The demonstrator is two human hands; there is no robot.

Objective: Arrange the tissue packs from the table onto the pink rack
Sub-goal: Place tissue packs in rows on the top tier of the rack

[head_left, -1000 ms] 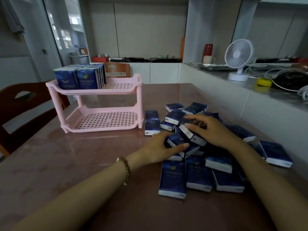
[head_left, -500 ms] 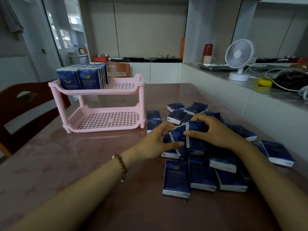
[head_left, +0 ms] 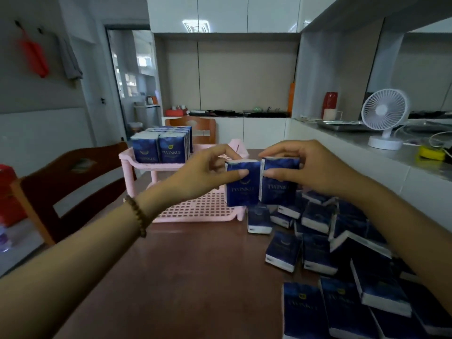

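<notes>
My left hand (head_left: 208,171) holds one dark blue tissue pack (head_left: 242,189) upright in the air, and my right hand (head_left: 303,165) holds a second tissue pack (head_left: 278,185) pressed side by side against it. Both packs hover just right of the pink rack (head_left: 127,159), above its lower shelf (head_left: 195,207). A row of upright tissue packs (head_left: 160,148) fills the left part of the rack's upper shelf. Several loose tissue packs (head_left: 318,243) lie in a heap on the brown table (head_left: 183,277) at the right.
A wooden chair (head_left: 66,182) stands at the table's left, another chair (head_left: 193,128) behind the rack. A white counter (head_left: 367,152) runs along the right with a white fan (head_left: 385,118) and a yellow object (head_left: 430,154). A red object (head_left: 7,192) is at the far left.
Both hands lifted from the heap, each with a tissue pack, and moved up and left toward the rack. The camera view tilted upward.
</notes>
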